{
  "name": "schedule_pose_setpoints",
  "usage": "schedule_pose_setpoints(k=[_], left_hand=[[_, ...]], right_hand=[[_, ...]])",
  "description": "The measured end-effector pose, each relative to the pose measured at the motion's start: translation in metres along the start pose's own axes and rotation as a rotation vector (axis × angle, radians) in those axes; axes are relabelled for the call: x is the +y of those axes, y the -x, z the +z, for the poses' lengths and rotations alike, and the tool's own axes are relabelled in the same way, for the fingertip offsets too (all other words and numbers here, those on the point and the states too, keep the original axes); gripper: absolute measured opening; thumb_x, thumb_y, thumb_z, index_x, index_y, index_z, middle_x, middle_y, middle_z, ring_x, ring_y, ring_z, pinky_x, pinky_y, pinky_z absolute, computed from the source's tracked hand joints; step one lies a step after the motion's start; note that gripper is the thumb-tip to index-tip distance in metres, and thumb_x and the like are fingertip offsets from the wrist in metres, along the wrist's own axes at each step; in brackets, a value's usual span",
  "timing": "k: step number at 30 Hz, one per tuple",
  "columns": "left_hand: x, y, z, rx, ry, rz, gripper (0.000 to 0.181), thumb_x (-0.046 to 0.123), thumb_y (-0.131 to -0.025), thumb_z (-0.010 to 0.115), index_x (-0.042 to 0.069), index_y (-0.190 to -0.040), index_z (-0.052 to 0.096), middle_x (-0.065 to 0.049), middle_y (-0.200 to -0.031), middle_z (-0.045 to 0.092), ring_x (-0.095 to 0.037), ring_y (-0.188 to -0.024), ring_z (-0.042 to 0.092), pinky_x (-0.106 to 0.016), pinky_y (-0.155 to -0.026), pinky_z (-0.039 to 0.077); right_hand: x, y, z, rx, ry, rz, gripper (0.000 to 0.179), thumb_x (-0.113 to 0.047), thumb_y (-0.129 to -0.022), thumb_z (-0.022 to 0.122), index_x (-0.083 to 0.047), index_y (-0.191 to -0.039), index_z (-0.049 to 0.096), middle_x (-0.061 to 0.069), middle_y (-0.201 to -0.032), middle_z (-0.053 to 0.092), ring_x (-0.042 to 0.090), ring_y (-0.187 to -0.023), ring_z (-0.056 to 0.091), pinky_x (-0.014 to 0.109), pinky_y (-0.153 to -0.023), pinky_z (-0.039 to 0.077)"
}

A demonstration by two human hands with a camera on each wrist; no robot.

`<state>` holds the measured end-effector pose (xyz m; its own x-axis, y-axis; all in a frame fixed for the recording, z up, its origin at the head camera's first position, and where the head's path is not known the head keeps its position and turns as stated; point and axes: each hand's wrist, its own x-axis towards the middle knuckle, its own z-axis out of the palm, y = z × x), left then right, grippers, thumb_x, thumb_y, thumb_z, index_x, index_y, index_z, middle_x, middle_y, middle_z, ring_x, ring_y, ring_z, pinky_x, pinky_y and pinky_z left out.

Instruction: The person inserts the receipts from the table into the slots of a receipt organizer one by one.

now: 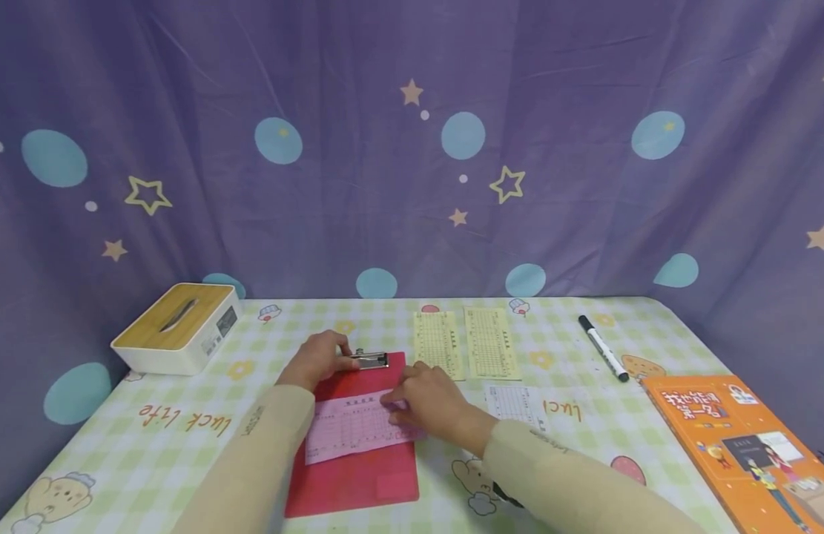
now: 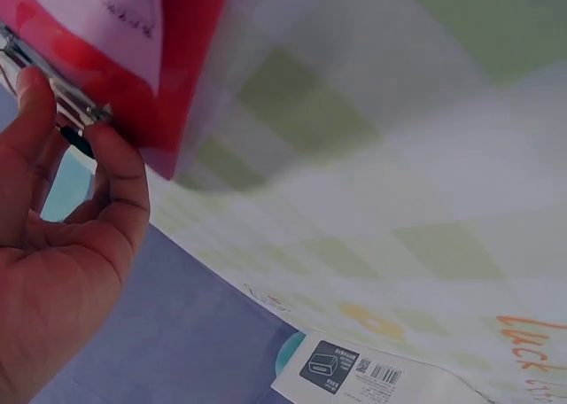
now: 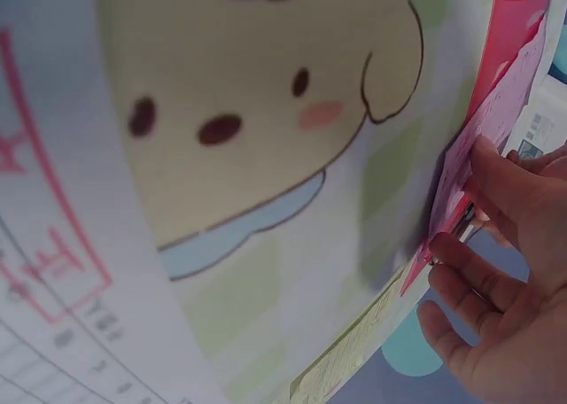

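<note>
A red clipboard [image 1: 351, 486] lies flat on the table with its metal clip [image 1: 373, 360] at the far end. My left hand [image 1: 320, 359] pinches this clip between thumb and fingers, as the left wrist view shows from close by. Across the board, slightly tilted, lies a pink printed slip [image 1: 345, 430]. Its right end is pinched by my right hand [image 1: 430, 399], the thumb [image 3: 500, 169] on top of the paper. In the head view a gap of red board shows between the slip and the clip.
Two yellow printed slips [image 1: 489, 345] lie beyond my right hand, and a white one [image 1: 508, 404] is beside it. Farther right are a marker [image 1: 604, 348] and an orange book [image 1: 739, 437]. A tissue box [image 1: 178, 330] stands at the back left on the checked tablecloth [image 1: 205, 467].
</note>
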<state>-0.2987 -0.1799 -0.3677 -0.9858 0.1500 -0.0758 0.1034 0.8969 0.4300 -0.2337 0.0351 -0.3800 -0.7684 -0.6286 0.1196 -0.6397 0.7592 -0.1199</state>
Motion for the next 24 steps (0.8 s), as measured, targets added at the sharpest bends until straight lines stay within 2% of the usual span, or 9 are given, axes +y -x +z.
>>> schedule_pose_setpoints(k=[5, 11, 13, 19, 24], left_hand=[[0.001, 0.002, -0.011, -0.039, 0.032, 0.006, 0.013, 0.015, -0.087, 0.081, 0.005, -0.085, 0.072, -0.009, -0.088, 0.065, -0.023, -0.083, 0.054, -0.038, -0.078, 0.045], [0.001, 0.002, -0.016, -0.071, 0.054, -0.036, 0.013, 0.017, -0.088, 0.081, 0.005, -0.087, 0.074, -0.006, -0.083, 0.063, -0.021, -0.078, 0.054, -0.035, -0.075, 0.045], [0.000, 0.002, -0.016, -0.071, 0.052, -0.024, 0.013, 0.016, -0.088, 0.081, 0.005, -0.086, 0.074, -0.005, -0.081, 0.063, -0.020, -0.077, 0.053, -0.035, -0.074, 0.044], [0.001, 0.002, -0.017, -0.059, 0.044, 0.061, 0.015, 0.016, -0.086, 0.083, 0.004, -0.084, 0.075, -0.007, -0.084, 0.067, -0.020, -0.075, 0.054, -0.035, -0.073, 0.046], [0.002, 0.000, -0.015, -0.062, 0.060, 0.035, 0.015, 0.015, -0.084, 0.084, 0.003, -0.084, 0.075, -0.007, -0.086, 0.068, -0.020, -0.074, 0.052, -0.034, -0.070, 0.044]], right_hand=[[0.002, -0.009, 0.002, 0.023, 0.010, 0.013, 0.030, -0.035, -0.088, 0.081, -0.028, -0.118, 0.078, -0.004, -0.095, 0.065, 0.012, -0.084, 0.048, 0.028, -0.073, 0.041], [0.004, -0.022, 0.007, 0.019, 0.049, 0.065, 0.032, -0.038, -0.091, 0.078, -0.033, -0.122, 0.075, -0.002, -0.102, 0.065, 0.015, -0.089, 0.049, 0.032, -0.076, 0.044], [0.004, -0.026, 0.008, 0.022, 0.074, 0.075, 0.031, -0.039, -0.092, 0.076, -0.034, -0.123, 0.075, -0.002, -0.103, 0.065, 0.016, -0.091, 0.050, 0.034, -0.077, 0.045], [0.004, -0.034, 0.009, 0.026, 0.110, 0.136, 0.029, -0.039, -0.093, 0.074, -0.037, -0.123, 0.074, -0.003, -0.099, 0.064, 0.018, -0.094, 0.051, 0.035, -0.078, 0.045], [0.003, -0.039, 0.008, 0.009, 0.105, 0.193, 0.031, -0.040, -0.092, 0.075, -0.039, -0.123, 0.074, -0.003, -0.096, 0.062, 0.018, -0.094, 0.052, 0.035, -0.077, 0.045]])
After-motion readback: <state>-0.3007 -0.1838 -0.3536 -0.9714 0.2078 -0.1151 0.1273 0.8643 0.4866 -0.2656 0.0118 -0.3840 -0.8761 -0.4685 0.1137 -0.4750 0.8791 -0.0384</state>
